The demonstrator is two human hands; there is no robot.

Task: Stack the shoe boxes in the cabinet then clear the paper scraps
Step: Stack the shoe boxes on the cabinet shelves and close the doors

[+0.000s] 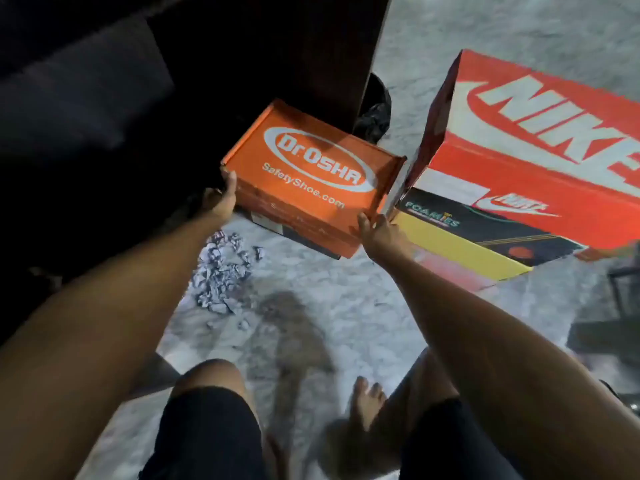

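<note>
At the two near corners of the orange Dr. OSHA box (311,168), the hands take hold: the left hand (221,199) grasps the box's left near corner, thumb up against the lid edge, and the right hand (375,228) grasps its right near corner, fingers wrapped round the side. A grip at opposite corners keeps the box level and lets both arms push it forward together. This box sits on top of a darker box (294,233), only partly visible beneath it, so a stack appears to be in progress. Behind and to the left of the orange box stands the dark cabinet (242,46); the box's far end lies under the cabinet's edge, which suggests it is being slid in or squared up at the opening. The interior is too dark to show shelves or contents. Just right of the orange box, nearly touching it, a large red Nike box (540,143) rests on a yellow and black Foamies box (460,244), presumably waiting their turn. Near and left of the orange box, on the marble-patterned floor (346,323), lies a heap of paper scraps (221,271), not yet cleared. The person's bare knees and one foot appear lowest in the view, consistent with crouching.
</note>
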